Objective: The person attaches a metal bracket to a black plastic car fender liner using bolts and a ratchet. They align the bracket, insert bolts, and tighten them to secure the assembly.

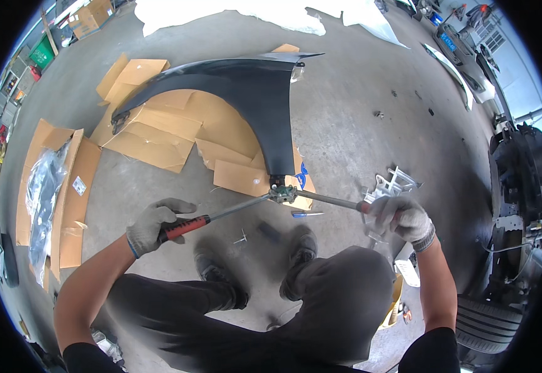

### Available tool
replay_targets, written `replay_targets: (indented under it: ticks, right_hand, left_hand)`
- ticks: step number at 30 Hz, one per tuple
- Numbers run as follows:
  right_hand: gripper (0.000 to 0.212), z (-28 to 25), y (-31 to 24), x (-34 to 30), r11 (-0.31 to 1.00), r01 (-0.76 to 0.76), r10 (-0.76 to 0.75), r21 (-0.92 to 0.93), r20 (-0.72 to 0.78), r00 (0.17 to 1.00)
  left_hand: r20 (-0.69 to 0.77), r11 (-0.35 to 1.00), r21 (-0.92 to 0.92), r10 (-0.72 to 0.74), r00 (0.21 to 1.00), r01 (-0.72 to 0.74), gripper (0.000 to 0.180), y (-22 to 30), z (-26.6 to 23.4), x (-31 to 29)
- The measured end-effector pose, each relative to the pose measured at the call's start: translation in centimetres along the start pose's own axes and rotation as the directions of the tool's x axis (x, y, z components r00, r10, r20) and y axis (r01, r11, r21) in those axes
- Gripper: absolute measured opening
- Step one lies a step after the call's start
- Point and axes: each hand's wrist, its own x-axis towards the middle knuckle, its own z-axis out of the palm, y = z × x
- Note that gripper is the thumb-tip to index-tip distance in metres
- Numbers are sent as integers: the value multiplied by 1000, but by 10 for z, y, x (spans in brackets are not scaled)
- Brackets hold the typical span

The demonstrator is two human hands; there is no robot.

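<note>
In both gloved hands I hold a long-armed hand riveter (283, 194), its two arms spread wide. My left hand (158, 225) is around the left red and black grip (186, 229), some fingers lifted off it and stretched to the right. My right hand (403, 219) is closed around the other grip, mostly covering it. The tool's greenish head is at the narrow lower end of a dark car fender (268, 93); whether its nose sits in a hole I cannot make out. The fender lies on flattened cardboard (159, 137).
An open carton (71, 205) with plastic wrap stands at left. Between it and my right side are a blue screwdriver (307, 214), a small T-shaped piece (240, 237) and metal brackets (395, 183). A tyre (488, 323) and stripped car front (523, 186) border the right.
</note>
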Motion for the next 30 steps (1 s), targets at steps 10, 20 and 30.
replay_targets:
  ticks: [10,20,30]
  right_hand:
    - [38,51,-36,-8,970,29,-43,-239,-55,998]
    - [15,127,-45,4,880,69,-105,-470,-51,993]
    - [27,181,-44,41,629,66,-161,-774,-46,986]
  left_hand:
    - [220,946,-284,226,949,-159,15,21,46,-15]
    - [52,955,-6,296,954,-296,15,33,145,-43]
    - [-143,997,34,73,987,-69,17,68,254,-39]
